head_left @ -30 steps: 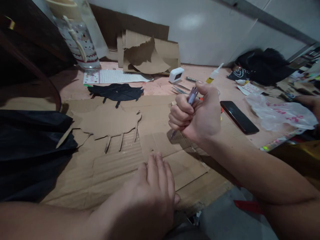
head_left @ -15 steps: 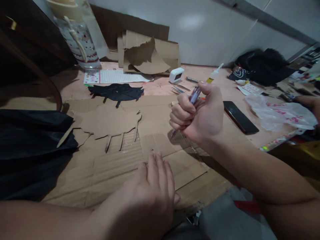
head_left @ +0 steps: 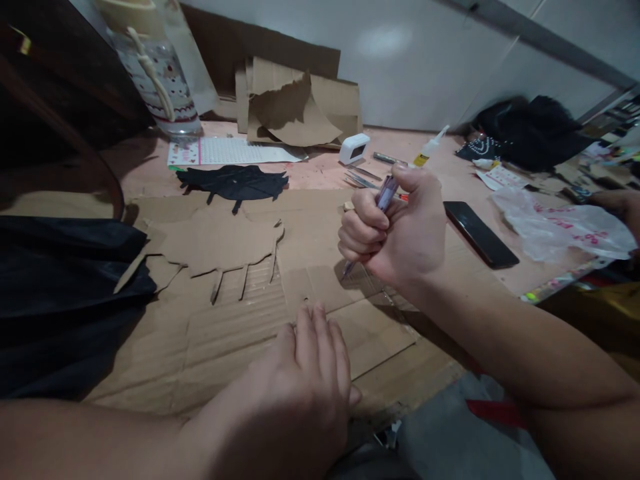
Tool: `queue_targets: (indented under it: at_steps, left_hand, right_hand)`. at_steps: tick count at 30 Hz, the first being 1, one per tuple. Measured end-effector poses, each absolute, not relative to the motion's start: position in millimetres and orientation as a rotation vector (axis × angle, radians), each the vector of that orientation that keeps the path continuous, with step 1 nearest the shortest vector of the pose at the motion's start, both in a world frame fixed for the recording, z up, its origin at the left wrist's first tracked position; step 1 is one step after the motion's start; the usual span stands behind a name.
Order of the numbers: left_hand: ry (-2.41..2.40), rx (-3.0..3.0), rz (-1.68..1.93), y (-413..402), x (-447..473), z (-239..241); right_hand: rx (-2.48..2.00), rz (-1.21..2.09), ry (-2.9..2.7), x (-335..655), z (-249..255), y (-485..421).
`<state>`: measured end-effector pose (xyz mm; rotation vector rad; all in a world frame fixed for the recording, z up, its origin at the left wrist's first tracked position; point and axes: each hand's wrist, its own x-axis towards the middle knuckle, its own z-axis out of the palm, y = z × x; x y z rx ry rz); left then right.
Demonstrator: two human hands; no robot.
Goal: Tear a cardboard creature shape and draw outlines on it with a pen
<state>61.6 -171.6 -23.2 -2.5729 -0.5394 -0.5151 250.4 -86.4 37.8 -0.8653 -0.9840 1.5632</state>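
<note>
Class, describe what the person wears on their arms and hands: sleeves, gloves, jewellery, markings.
The left hand and right hand are bare: no gloves, rings or watch show. The left forearm and right forearm are uncovered to the picture's edge, with no sleeve, bracelet or marking in view.

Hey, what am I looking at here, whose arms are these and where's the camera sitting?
No machine here: the camera is worn on a person's head, looking down at their own two bare hands. The left hand lies flat on a sheet of corrugated cardboard. The right hand is clenched round a purple pen-like tool, its tip pointing down at the cardboard. Nearby lie a cardboard cut-out shape, a black cut-out, a phone and a glue bottle.
</note>
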Motion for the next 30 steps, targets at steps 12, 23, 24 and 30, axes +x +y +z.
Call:
queue_targets:
  at_steps: [12, 23, 24, 30]
  left_hand:
    - [-0.565, -2.596, -0.52, -174.2, 60.8, -27.6]
    - [-0.548, -2.571, -0.513, -172.6, 61.9, -22.7]
    - [-0.543, -2.572, -0.507, -172.4, 61.9, -22.6]
    - [-0.533, -2.6, -0.513, -171.5, 61.8, -23.0]
  right_hand:
    - [-0.867, 1.559, -1.007, 249.5, 37.8, -86.7]
    - [-0.836, 1.594, -0.988, 251.7, 35.3, -85.3]
    - [-0.819, 1.603, -0.99, 251.9, 34.9, -85.5]
    - [-0.781, 1.617, -1.033, 252.3, 34.2, -86.2]
